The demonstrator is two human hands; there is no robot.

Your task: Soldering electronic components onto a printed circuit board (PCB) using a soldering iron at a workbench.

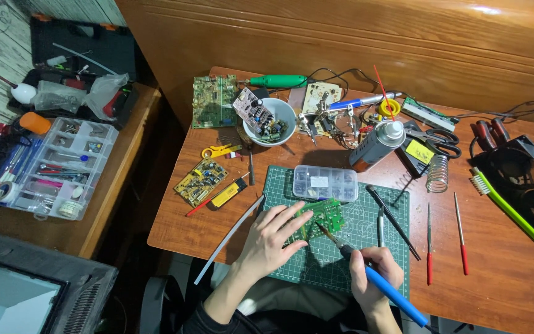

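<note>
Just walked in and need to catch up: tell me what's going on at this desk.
A person sits at a cluttered wooden desk. The left hand presses a green circuit board flat on a green cutting mat. The right hand holds a blue-handled soldering iron, its tip at the board. A clear parts box and a spray can sit just behind.

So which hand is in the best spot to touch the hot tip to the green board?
The right hand, probably. It already grips the blue-handled soldering iron, whose tip sits at the edge of the green rectangular circuit board. The left hand lies flat on that board, holding it against the green cutting mat.
</note>
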